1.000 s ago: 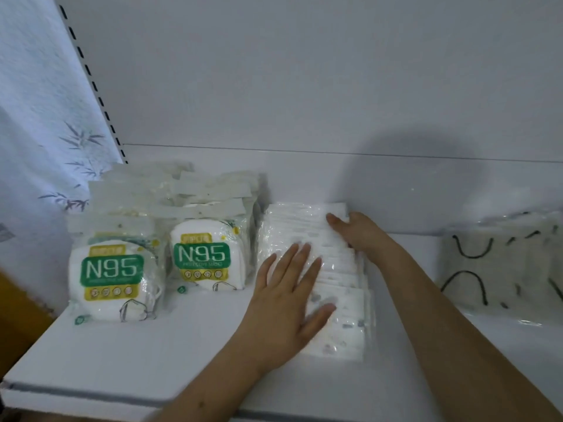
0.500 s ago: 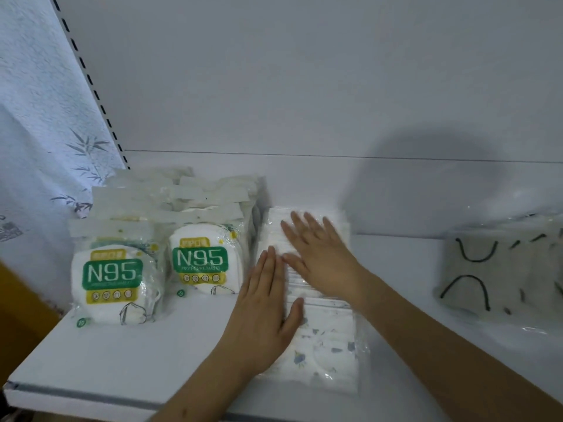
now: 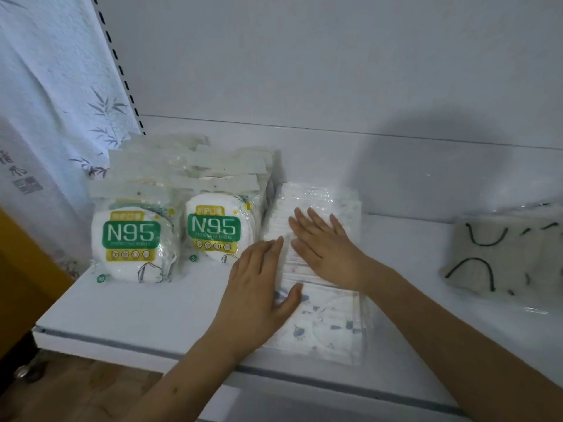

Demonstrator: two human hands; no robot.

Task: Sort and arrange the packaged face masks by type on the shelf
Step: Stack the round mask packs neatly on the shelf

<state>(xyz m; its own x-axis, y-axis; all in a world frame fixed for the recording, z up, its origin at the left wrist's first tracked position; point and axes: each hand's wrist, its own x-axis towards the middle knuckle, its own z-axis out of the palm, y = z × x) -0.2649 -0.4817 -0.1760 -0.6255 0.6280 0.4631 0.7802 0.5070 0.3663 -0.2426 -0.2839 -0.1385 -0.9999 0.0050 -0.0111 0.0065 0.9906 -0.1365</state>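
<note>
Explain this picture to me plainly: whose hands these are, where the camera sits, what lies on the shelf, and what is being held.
No machine here: a person's two bare hands, filmed by a camera worn on their head, looking forward and down. On the white shelf stand two rows of N95 mask packs, a row of printed mask packs beside them, and a clear bag of black-looped masks at the right. The left hand and right hand lie flat on the printed packs, pressing them. Nothing is gripped.
</note>
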